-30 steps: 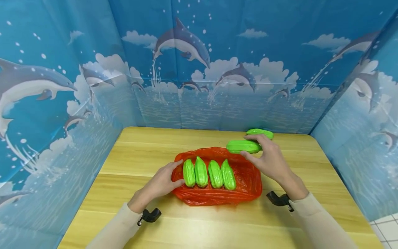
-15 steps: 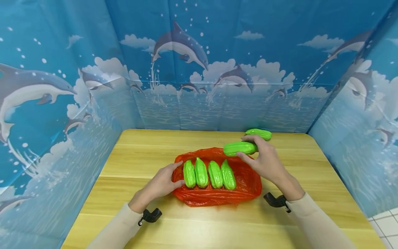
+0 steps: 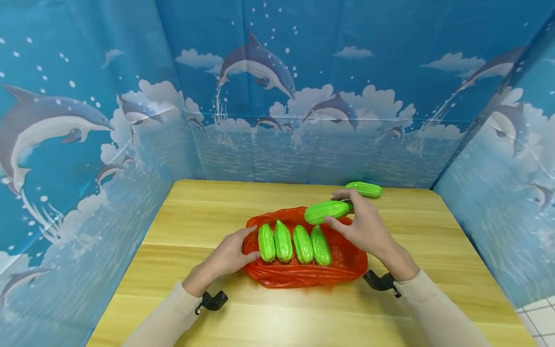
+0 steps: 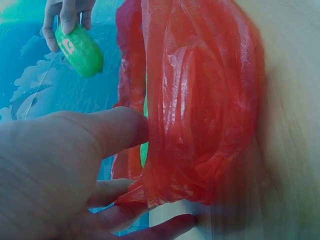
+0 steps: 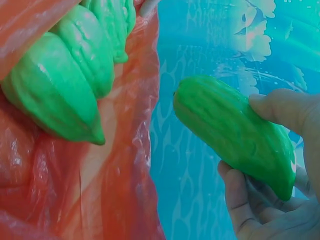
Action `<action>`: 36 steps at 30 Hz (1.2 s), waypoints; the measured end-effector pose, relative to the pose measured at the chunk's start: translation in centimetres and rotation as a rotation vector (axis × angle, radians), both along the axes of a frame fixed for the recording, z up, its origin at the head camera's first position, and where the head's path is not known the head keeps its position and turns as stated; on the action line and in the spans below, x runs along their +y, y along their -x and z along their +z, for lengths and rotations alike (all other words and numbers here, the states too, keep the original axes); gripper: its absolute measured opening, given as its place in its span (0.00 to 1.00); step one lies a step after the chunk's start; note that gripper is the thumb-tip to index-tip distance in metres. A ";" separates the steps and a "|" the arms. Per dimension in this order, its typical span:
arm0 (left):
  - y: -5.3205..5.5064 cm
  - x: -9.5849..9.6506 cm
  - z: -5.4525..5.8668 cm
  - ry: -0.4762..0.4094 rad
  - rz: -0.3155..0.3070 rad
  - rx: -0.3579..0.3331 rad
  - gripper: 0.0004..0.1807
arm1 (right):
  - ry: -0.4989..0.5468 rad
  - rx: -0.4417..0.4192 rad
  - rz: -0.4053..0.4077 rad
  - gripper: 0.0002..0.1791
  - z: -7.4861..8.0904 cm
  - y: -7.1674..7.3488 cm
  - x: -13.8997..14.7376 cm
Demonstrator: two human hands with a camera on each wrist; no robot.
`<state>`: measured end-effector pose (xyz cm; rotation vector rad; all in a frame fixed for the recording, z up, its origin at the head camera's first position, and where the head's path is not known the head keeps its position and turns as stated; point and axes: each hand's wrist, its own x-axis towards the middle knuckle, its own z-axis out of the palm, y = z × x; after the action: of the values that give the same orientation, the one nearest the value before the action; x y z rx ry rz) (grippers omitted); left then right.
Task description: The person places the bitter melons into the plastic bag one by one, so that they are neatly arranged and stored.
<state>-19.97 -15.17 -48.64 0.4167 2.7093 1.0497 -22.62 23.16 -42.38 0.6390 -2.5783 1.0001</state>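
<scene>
In the head view, my right hand (image 3: 364, 224) holds a bright green, ridged bitter melon (image 3: 326, 212) above the far right rim of a red plastic bag (image 3: 303, 277). The right wrist view shows the thumb on top of this bitter melon (image 5: 230, 127), fingers curled beneath, its pointed end toward the palm. Several similar bitter melons (image 3: 284, 243) lie side by side in the opened bag. My left hand (image 3: 230, 253) grips the bag's left edge. In the left wrist view, the thumb reaches inside the rim and the fingers stay along the outer plastic (image 4: 200, 100).
Another bitter melon (image 3: 364, 189) lies at the back right of the wooden table (image 3: 195, 207), near its far edge. Blue curtains (image 3: 303, 154) printed with dolphins stand behind the table and along both sides.
My right hand has carried its bitter melon left and slightly nearer, over the bag, and the melon has tilted. The left hand has stayed at the bag's edge.
</scene>
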 end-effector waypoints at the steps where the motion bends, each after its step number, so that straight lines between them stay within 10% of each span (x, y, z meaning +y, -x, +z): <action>1: 0.0 0.0 0.0 -0.002 0.000 0.000 0.44 | 0.003 -0.005 0.004 0.38 0.0 0.0 -0.1; 36: -0.1 0.6 0.3 -0.014 0.020 0.003 0.45 | 0.049 -0.032 0.051 0.31 0.1 -0.3 -1.6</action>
<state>-19.87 -14.58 -48.33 0.3950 2.7156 1.0748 -22.34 21.53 -42.27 0.6841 -2.5687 1.0941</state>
